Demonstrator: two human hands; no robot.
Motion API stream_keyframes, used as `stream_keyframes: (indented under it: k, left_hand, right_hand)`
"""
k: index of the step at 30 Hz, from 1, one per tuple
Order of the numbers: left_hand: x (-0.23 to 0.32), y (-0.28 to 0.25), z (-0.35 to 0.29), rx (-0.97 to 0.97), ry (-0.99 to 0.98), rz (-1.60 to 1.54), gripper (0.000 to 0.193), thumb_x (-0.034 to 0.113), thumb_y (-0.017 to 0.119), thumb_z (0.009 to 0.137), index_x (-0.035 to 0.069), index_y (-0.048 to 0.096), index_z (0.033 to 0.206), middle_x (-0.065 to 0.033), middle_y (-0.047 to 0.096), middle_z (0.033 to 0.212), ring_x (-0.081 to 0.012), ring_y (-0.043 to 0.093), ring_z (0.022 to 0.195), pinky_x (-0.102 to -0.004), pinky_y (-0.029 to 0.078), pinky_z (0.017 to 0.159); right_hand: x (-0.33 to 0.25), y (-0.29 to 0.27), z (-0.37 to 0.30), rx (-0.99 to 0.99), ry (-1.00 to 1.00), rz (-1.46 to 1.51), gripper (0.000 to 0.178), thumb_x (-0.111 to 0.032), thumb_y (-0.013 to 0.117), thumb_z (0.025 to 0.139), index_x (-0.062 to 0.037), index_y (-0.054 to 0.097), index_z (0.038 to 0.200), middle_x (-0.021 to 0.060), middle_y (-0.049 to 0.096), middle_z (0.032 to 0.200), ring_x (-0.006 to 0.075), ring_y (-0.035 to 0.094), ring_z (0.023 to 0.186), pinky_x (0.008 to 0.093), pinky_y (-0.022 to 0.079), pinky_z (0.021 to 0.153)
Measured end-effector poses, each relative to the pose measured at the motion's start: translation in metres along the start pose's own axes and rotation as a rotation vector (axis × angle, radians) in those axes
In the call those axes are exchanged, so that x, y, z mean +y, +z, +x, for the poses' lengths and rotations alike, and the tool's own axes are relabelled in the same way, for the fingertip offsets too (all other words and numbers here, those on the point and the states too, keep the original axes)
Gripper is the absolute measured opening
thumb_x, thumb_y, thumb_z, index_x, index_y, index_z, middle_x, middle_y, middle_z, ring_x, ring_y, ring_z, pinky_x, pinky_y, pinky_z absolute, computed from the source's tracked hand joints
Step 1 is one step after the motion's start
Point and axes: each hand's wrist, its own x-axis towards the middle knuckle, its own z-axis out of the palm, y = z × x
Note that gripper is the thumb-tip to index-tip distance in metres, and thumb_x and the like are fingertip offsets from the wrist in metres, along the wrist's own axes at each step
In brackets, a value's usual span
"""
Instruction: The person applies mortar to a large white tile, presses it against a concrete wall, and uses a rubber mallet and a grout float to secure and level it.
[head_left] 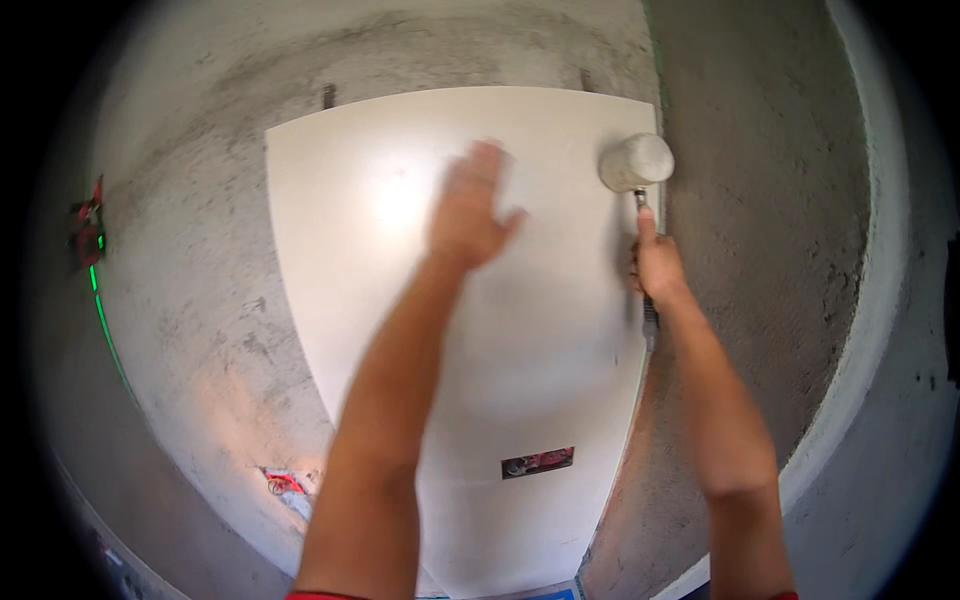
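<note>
A large glossy white tile [540, 330] stands against the grey wall in front of me. Over its upper middle is my left hand [470, 215], fingers stretched out and slightly smeared by motion; whether the palm touches the surface I cannot tell. My right hand [657, 262] is wrapped round the handle of a white rubber mallet [638, 162], thumb pointing up along the shaft. The mallet's head is at the tile's upper right edge; contact with the tile is unclear. Low in the tile, a rectangular cutout [538, 463] shows red boxes behind it.
Bare rough wall [760, 200] meets the tile's right edge at a corner. Two dark clips [329, 96] stick up at the tile's top edge. A red device [90, 235] with a green laser line is far left. Lower left, a red wall box [283, 482] has loose wires.
</note>
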Motion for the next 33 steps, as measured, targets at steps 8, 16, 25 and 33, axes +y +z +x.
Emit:
stream_keyframes:
  k: [8, 16, 25, 33]
  left_hand:
    - [-0.074, -0.056, -0.025, 0.230, -0.249, 0.374, 0.077, 0.046, 0.043, 0.092, -0.008, 0.022, 0.142, -0.0253, 0.019, 0.150, -0.0383, 0.014, 0.141, -0.0468, 0.012, 0.114]
    - [-0.078, -0.044, -0.026, 0.244, -0.248, 0.377, 0.077, 0.045, 0.042, 0.092, -0.008, 0.022, 0.142, -0.0246, 0.019, 0.151, -0.0376, 0.014, 0.141, -0.0458, 0.012, 0.115]
    - [-0.080, -0.043, -0.027, 0.259, -0.247, 0.354, 0.076, 0.044, 0.043, 0.092, -0.008, 0.021, 0.143, -0.0237, 0.018, 0.151, -0.0360, 0.012, 0.142, -0.0447, 0.010, 0.115]
    - [-0.078, -0.041, -0.023, 0.275, -0.238, 0.302, 0.076, 0.044, 0.044, 0.092, -0.007, 0.021, 0.143, -0.0223, 0.017, 0.152, -0.0346, 0.012, 0.143, -0.0441, 0.009, 0.116]
  right_hand:
    - [-0.025, 0.041, -0.022, 0.176, -0.576, 0.182, 0.060, -0.052, 0.036, 0.097, 0.0015, 0.050, 0.074, 0.0048, 0.047, 0.058, 0.0169, 0.048, 0.059, 0.0338, 0.041, 0.058]
    - [-0.055, 0.118, -0.030, 0.245, -0.835, -0.076, 0.048, -0.039, 0.039, 0.099, 0.0032, 0.052, 0.079, 0.0307, 0.058, 0.071, 0.0488, 0.055, 0.067, 0.0499, 0.044, 0.061]
    - [-0.070, 0.129, -0.050, 0.033, -0.775, -0.015, 0.050, -0.039, 0.040, 0.099, 0.0043, 0.054, 0.078, 0.0291, 0.061, 0.076, 0.0470, 0.058, 0.072, 0.0486, 0.045, 0.064]
    - [-0.076, 0.141, -0.050, 0.126, -0.838, -0.116, 0.059, -0.047, 0.035, 0.098, 0.0049, 0.057, 0.081, 0.0295, 0.061, 0.078, 0.0470, 0.059, 0.077, 0.0488, 0.046, 0.071]
